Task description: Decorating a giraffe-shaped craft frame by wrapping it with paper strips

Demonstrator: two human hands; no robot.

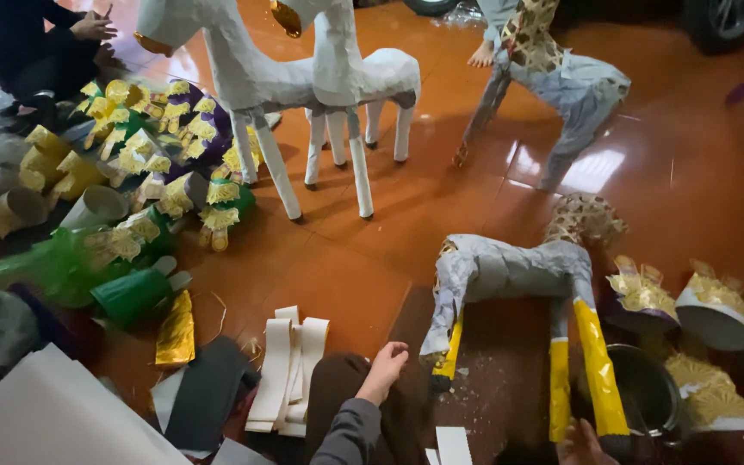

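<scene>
1. Paper strips (288,366), cream and curled, are stacked at the near edge beside a grey sheet (204,392) and a large white board (49,418); little bare floor is left on that side.
2. Left hand (385,370) is seen loosely curled, fingers bent together, beside the rear leg of a grey papier-mâché horse (505,271); whether the leg is touched or gripped cannot be told.
3. Right hand (580,443) is cut off by the bottom edge, just beside the horse's gold-wrapped front legs (592,366); its grip cannot be told.
4. The horse is laid headless on a dark mat (492,379), legs pointed toward the wearer, between the two hands; a metal bowl (652,387) stands just right of its legs.
5. Gold-trimmed paper hats (712,310) are crowded along the right edge.
6. Green and gold paper pieces (139,172) are heaped at the left, closing that side.
7. Open red tile floor (372,250) is left in the middle.
8. Farther off, a white paper horse (303,77) stands upright, and a second grey horse (561,86) is held by another person's hand (481,56).
9. Another person's hands (92,26) are seen at the far left corner.
</scene>
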